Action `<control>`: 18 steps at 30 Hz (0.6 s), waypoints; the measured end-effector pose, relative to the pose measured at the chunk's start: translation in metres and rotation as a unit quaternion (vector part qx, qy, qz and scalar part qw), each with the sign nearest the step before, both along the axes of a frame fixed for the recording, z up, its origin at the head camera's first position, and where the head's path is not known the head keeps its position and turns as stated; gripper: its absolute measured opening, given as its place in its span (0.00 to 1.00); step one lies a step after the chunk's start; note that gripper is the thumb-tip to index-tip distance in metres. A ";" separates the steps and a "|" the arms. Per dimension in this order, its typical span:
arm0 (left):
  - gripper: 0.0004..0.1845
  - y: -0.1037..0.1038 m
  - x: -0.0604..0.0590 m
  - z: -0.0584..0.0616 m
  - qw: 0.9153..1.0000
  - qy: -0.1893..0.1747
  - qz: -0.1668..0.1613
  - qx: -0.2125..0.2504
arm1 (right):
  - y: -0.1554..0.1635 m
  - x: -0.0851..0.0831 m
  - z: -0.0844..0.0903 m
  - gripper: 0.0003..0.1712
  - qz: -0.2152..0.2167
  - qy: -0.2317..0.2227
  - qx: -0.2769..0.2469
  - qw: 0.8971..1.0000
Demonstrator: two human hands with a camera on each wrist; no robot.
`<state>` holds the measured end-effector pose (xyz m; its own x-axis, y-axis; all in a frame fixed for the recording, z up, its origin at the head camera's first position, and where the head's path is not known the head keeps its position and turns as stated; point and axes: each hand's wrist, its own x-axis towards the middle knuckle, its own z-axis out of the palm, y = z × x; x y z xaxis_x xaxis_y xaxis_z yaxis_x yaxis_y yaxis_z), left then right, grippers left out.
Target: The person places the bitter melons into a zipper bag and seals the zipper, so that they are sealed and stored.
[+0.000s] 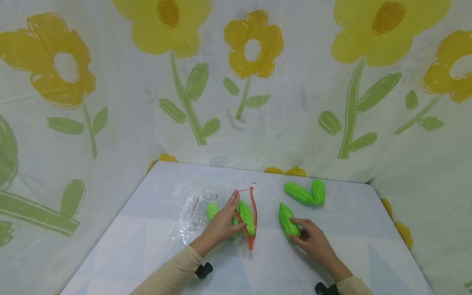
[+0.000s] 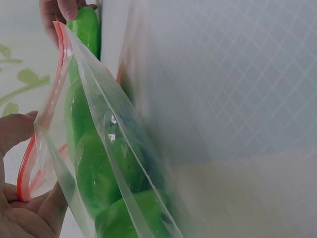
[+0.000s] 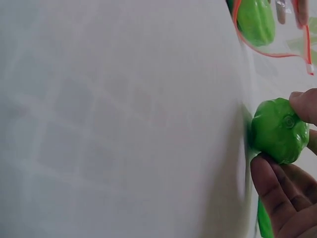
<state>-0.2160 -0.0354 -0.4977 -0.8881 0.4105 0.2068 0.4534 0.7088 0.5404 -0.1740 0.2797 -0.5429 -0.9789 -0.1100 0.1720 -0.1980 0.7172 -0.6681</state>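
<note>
A clear zip bag with a red zip edge lies on the table, its mouth gaping to the right. Several ridged green toy gourds are inside it. At the mouth is my left hand, with straight fingers and the thumb spread apart, touching the red edge. My right hand pinches another green toy gourd between thumb and fingers, to the right of the bag. Its blunt end faces the right wrist camera. In the head view the left hand hides part of the bag.
Two more green toy gourds lie touching at the back right of the white table. A hanging cloth with a flower print surrounds the table's back and sides. Black devices sit at the wrists.
</note>
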 end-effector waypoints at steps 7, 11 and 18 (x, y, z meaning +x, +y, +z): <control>0.52 0.000 0.000 0.000 1.000 0.004 -0.005 0.001 | -0.001 0.000 0.003 0.32 0.020 0.021 -0.013 1.000; 0.51 0.000 -0.001 0.000 1.000 0.008 -0.006 -0.001 | -0.003 0.000 0.004 0.32 0.034 0.041 -0.021 0.998; 0.51 0.000 -0.001 -0.001 1.000 -0.004 0.001 0.002 | -0.006 0.000 0.005 0.30 0.063 0.060 -0.047 0.995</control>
